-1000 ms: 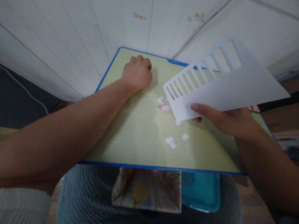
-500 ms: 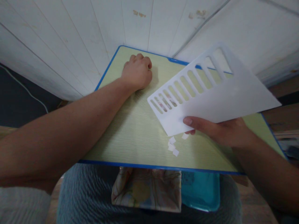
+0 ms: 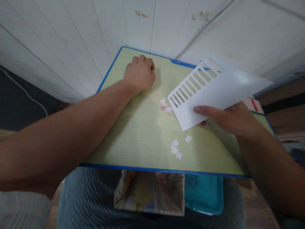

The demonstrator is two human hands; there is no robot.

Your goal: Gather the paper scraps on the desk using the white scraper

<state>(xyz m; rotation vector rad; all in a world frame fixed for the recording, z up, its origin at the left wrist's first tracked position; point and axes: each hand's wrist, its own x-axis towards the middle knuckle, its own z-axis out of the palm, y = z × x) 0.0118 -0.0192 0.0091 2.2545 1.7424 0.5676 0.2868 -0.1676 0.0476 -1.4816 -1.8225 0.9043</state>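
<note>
My right hand point(image 3: 234, 119) grips a white slotted sheet point(image 3: 212, 95) at its lower edge, thumb on top. The sheet is stiff, with a row of rounded slots along one side, and tilts above the board's right half. My left hand point(image 3: 140, 73) rests curled on the pale green board point(image 3: 133, 130) towards its far left, fingertips out of sight. Between my hands lie small pinkish paper scraps point(image 3: 166, 108), partly behind the sheet's corner. Nearer to me are several small white paper squares point(image 3: 175, 149).
The board has a blue rim point(image 3: 152, 170). A flowered cloth container point(image 3: 150, 194) and a turquoise tray point(image 3: 205, 195) sit below its near edge, by my lap. White plank wall point(image 3: 138, 28) with a cable stands behind. A white and red item point(image 3: 254, 105) lies at the right.
The slotted sheet in my right hand has moved to the right and tipped flatter, uncovering pinkish scraps and a white and red item. My left hand stays put.
</note>
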